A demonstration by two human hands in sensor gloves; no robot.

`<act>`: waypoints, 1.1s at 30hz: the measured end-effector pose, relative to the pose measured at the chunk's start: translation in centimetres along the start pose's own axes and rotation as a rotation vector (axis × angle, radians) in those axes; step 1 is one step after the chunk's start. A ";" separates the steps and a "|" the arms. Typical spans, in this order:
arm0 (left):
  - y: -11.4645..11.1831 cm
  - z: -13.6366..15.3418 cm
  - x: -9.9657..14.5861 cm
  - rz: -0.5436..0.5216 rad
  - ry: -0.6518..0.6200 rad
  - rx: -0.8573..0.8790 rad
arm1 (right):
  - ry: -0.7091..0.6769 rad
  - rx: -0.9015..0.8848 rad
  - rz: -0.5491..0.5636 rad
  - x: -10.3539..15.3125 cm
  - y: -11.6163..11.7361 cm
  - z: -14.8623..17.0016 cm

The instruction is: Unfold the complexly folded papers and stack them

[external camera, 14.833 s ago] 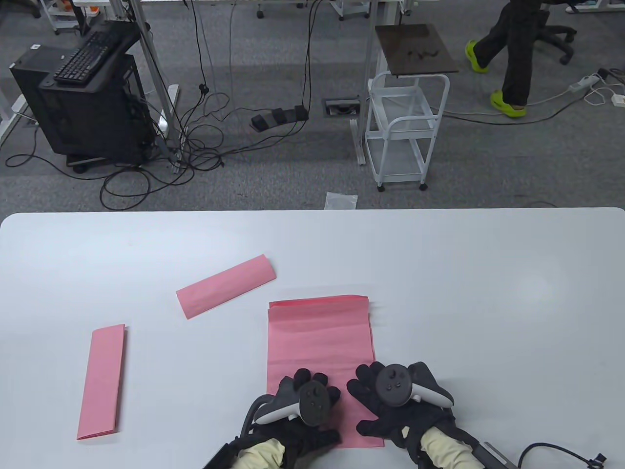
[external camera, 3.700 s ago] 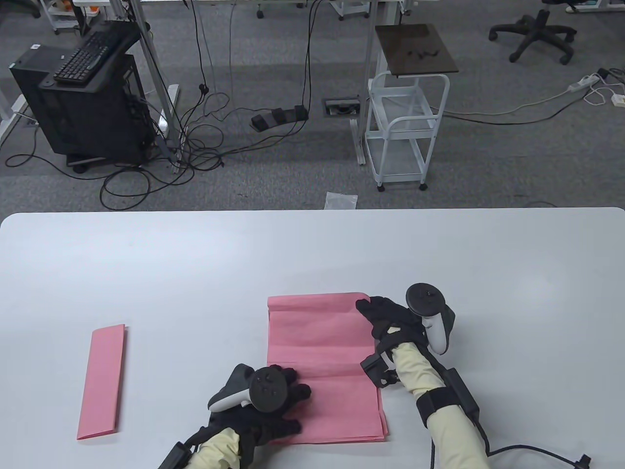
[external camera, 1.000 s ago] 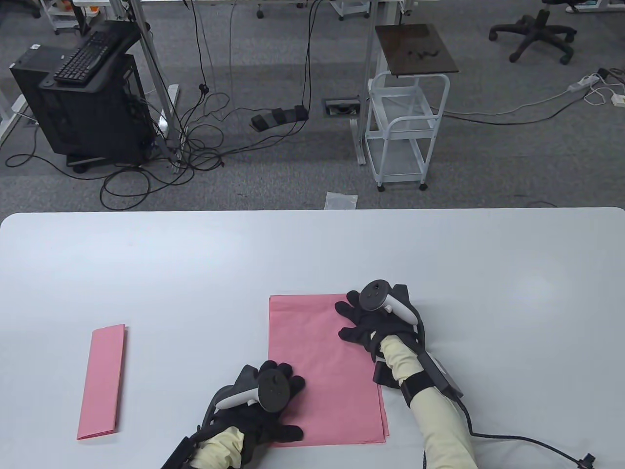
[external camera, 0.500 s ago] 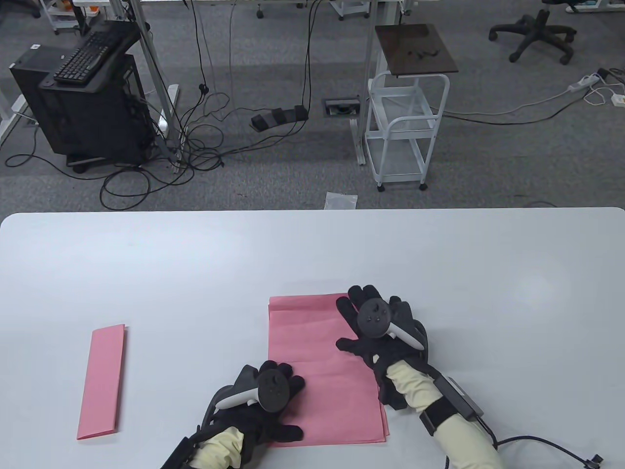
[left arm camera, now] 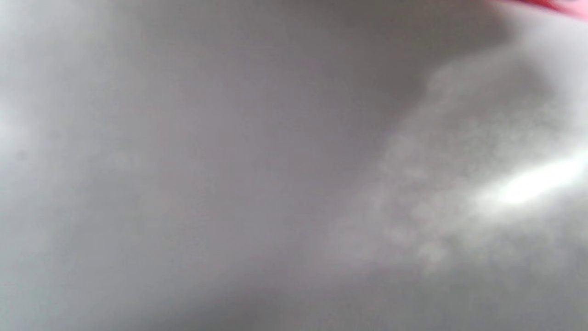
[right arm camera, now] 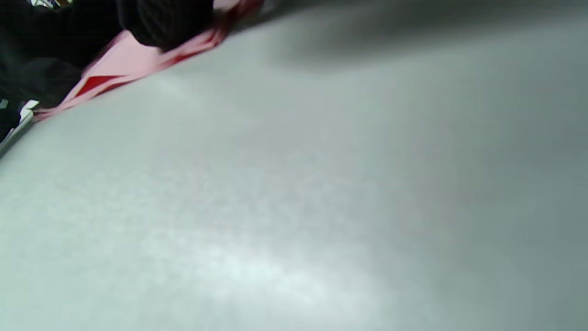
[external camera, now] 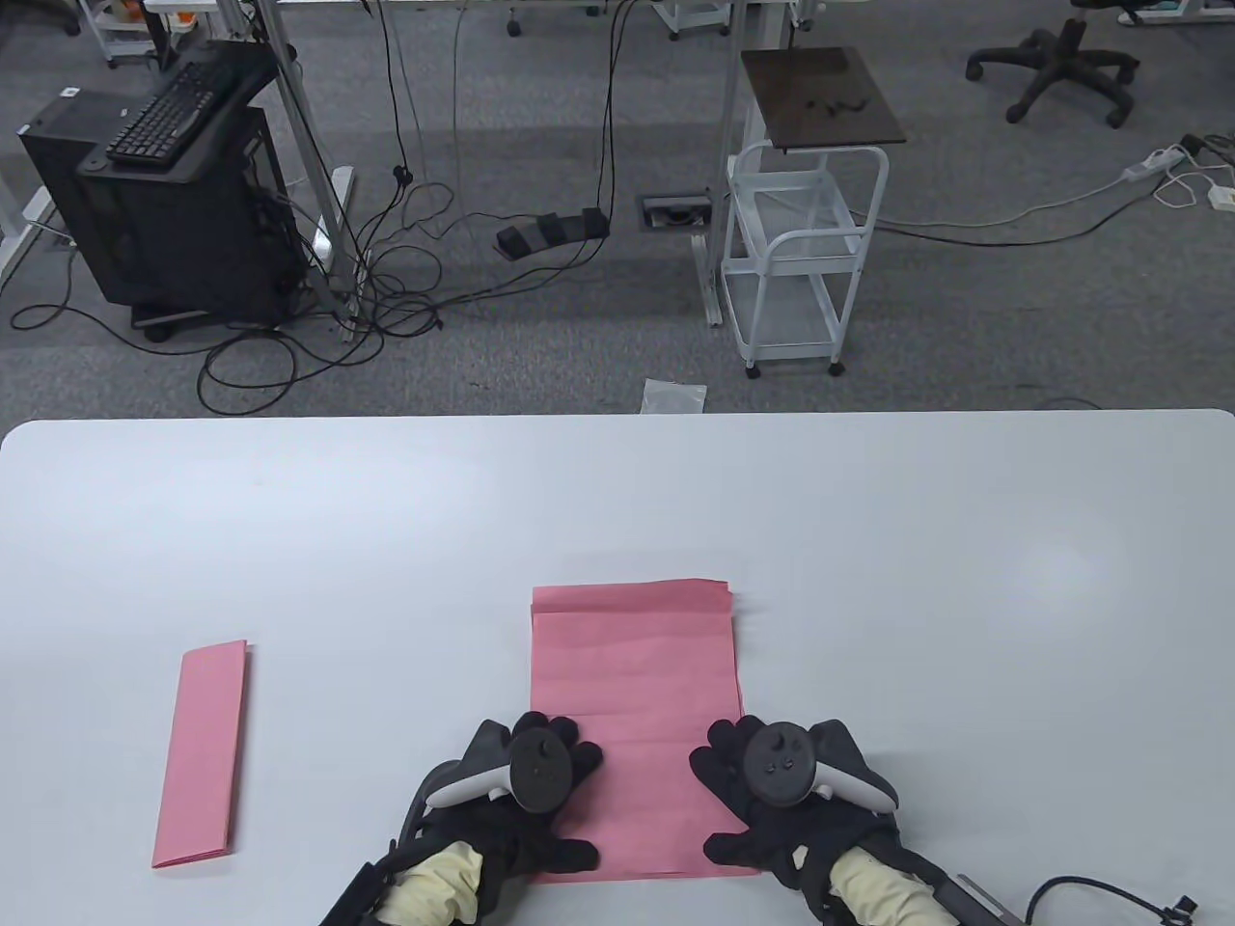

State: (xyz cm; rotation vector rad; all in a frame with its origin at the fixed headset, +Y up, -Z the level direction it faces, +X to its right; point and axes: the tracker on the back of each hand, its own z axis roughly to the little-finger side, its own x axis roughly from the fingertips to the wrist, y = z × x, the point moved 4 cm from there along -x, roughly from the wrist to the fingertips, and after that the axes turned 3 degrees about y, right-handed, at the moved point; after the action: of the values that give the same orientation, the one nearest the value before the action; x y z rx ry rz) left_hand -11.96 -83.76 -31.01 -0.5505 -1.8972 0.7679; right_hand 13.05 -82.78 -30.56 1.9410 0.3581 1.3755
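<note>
A stack of unfolded pink sheets (external camera: pixel 637 675) lies flat near the table's front middle, its far edges slightly staggered. My left hand (external camera: pixel 526 791) rests flat on the stack's near left corner, fingers spread. My right hand (external camera: pixel 782 791) rests flat on the near right corner, fingers spread. A pink paper folded into a long strip (external camera: pixel 201 754) lies to the left, apart from both hands. In the right wrist view a gloved finger (right arm camera: pixel 161 20) presses on the pink paper edge (right arm camera: pixel 138 59). The left wrist view is a blur of table with a sliver of pink (left arm camera: pixel 551 4).
The white table (external camera: pixel 965 579) extends wide to the right and far side. Beyond its far edge are the floor, a white cart (external camera: pixel 806 260), a black computer stand (external camera: pixel 174 193) and cables.
My right hand slid from the stack's far right corner down the right side to the near right corner. The left hand stayed in place. The stack lies flatter.
</note>
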 end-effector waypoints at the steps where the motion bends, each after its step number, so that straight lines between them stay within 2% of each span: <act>1: 0.5 -0.2 0.2 -0.016 0.020 0.016 | 0.001 -0.001 0.005 0.0 0.0 -0.1; 4: 2.2 -2.2 1.1 -0.065 0.057 -0.007 | -0.001 -0.003 -0.001 0.0 0.0 0.0; 6: 2.3 -4.7 1.2 -0.101 -0.006 -0.034 | -0.002 -0.003 -0.004 0.0 0.0 0.0; 8: 1.5 -6.8 0.8 -0.069 -0.046 -0.040 | -0.002 -0.003 -0.005 0.0 0.0 0.0; 11: -0.1 -7.8 -0.4 0.006 -0.036 -0.052 | -0.001 -0.005 -0.008 0.0 0.1 0.0; 12: -0.7 -7.5 -0.8 0.039 -0.011 -0.076 | 0.000 -0.006 -0.009 0.0 0.1 0.0; 15: -0.4 -5.8 -0.2 0.004 0.007 -0.062 | 0.001 -0.008 -0.013 0.1 0.1 0.0; 21: -0.1 1.1 2.3 0.047 0.139 0.004 | 0.001 -0.010 -0.017 0.0 0.1 0.1; 24: -0.2 2.9 3.2 0.051 0.168 0.034 | 0.001 -0.010 -0.018 0.0 0.2 0.1; 28: -0.1 2.9 3.3 0.048 0.162 0.043 | 0.001 -0.009 -0.019 0.0 0.2 0.1; 30: 1.2 2.2 3.5 0.036 0.161 -0.009 | 0.000 -0.009 -0.024 0.0 0.2 0.1; 33: 4.0 0.5 3.3 -0.112 0.126 -0.122 | 0.001 -0.014 -0.030 0.0 0.2 0.1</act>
State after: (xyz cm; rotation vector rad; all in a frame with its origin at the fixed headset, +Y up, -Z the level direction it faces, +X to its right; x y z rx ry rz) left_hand -13.59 -78.88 -31.93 -0.5502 -1.8488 0.5351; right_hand 13.10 -83.01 -30.44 1.9160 0.3758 1.3565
